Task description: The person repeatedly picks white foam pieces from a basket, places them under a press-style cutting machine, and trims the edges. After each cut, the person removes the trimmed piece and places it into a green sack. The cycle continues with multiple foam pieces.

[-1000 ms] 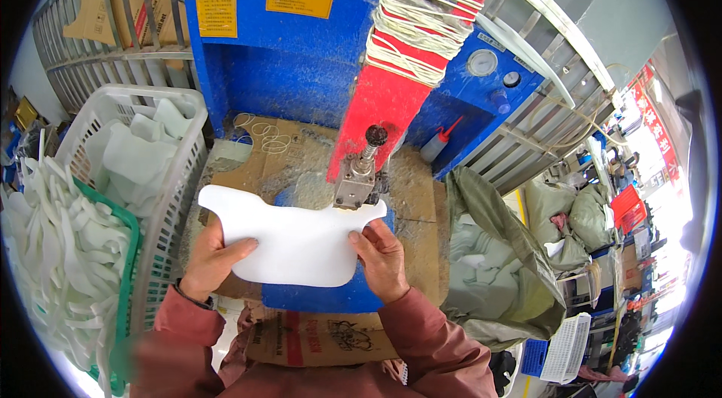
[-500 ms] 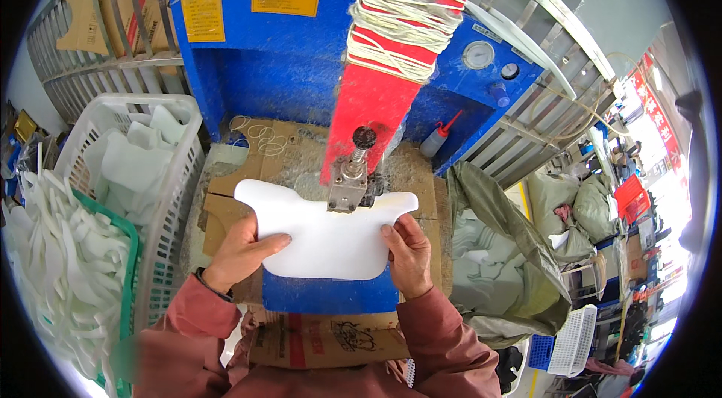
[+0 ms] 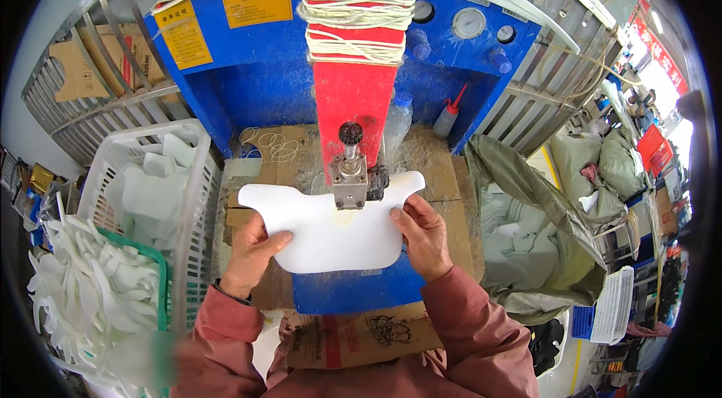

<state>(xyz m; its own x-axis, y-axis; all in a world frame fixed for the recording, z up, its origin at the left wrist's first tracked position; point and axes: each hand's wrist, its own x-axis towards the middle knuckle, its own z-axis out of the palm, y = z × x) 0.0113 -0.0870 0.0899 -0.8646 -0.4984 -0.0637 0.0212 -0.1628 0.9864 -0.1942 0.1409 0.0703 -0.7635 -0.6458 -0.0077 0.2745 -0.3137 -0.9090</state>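
Note:
A white, soft-looking shaped sheet, with a curved near edge and two flared ends, is held level between my hands. My left hand pinches its left side, thumb on top and fingers beneath. On the opposite side, my right hand grips the edge near the flared end in the same way. The sheet's far middle edge lies at the small metal machine head, which hides part of it. A faint yellowish patch shows on the sheet just in front of that head. Whether the head presses on the sheet, I cannot tell.
The red machine arm, wound with pale cord, comes from the blue machine housing. At left stand a white basket of white pieces and a green-rimmed one heaped with offcuts. A green sack holds stacked sheets at right.
The view has turned and shifted, so the machine arm now looks upright. Both hands keep their grip on the sheet at the machine head. The yellowish patch now shows in front of the head.

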